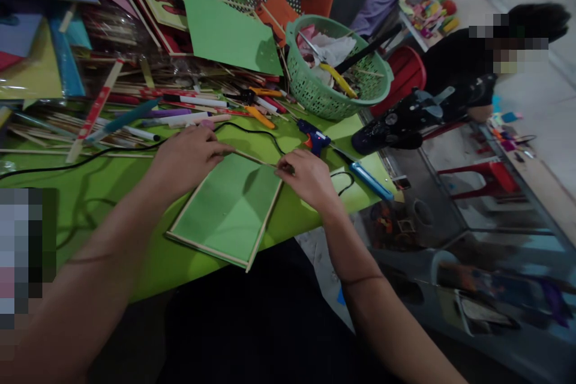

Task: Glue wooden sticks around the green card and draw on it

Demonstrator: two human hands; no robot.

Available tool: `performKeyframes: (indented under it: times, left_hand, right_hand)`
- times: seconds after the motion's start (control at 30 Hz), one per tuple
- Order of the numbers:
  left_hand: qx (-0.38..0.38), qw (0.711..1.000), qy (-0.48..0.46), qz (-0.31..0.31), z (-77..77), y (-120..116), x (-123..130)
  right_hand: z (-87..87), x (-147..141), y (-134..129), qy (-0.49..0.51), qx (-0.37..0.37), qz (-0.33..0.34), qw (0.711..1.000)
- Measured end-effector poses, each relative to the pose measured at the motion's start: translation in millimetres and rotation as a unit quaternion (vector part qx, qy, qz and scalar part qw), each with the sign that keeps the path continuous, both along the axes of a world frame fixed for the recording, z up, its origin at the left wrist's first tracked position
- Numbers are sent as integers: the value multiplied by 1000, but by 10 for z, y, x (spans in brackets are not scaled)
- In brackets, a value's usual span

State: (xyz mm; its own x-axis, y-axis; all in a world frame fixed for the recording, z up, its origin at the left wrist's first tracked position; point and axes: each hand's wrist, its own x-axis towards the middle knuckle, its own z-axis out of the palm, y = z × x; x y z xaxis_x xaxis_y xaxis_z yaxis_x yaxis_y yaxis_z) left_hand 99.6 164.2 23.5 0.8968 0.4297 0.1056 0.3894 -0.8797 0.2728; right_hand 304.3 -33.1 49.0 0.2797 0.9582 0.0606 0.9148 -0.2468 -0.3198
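Observation:
A green card point(225, 210) edged with thin wooden sticks lies near the front edge of the green table, its lower corner over the edge. Along its far side runs a thin wooden stick point(254, 159). My left hand point(191, 153) pinches this stick at its left end, fingertips at the card's far left corner. At the far right corner, my right hand point(310, 177) has its thumb and fingers closed on the other end. Just beyond the right hand, a blue glue gun point(314, 137) with an orange trigger rests on the table.
A green basket point(337, 99) of scraps and tools stands at the back right. Nearby lies a blue utility knife point(371, 180). Markers, sticks and coloured paper point(229, 30) pile up behind, and a black cord point(90, 162) crosses the table. Another person point(468, 54) sits at right.

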Motion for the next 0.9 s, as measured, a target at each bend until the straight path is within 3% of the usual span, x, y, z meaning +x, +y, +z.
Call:
performKeyframes:
  times: [0.13, 0.27, 0.4, 0.5, 0.63, 0.73, 0.83, 0.9]
  left_hand:
    - [21, 999, 26, -2, 23, -17, 6]
    - [-2, 1000, 16, 13, 69, -34, -2]
    - [7, 998, -61, 34, 198, -116, -16]
    - [20, 993, -114, 33, 293, -221, -5]
    - [29, 995, -97, 13, 323, -274, 6]
    - [-3, 992, -110, 68, 300, -181, -28]
    - [-104, 973, -161, 126, 278, -47, -74]
    - [-151, 962, -185, 131, 270, 12, -91]
  right_hand:
    - [-46, -60, 66, -51, -28, -7, 998]
    - [-21, -17, 59, -79, -8, -5, 997]
    - [178, 14, 70, -121, 31, -2, 992]
    - [369, -98, 184, -163, 31, 52, 985]
    - [500, -239, 498, -153, 52, 133, 978]
    - [462, -85, 830, -47, 73, 161, 983]
    - [322, 228, 1182, -49, 88, 78, 992]
    - [209, 398, 1376, -90, 13, 35, 995]
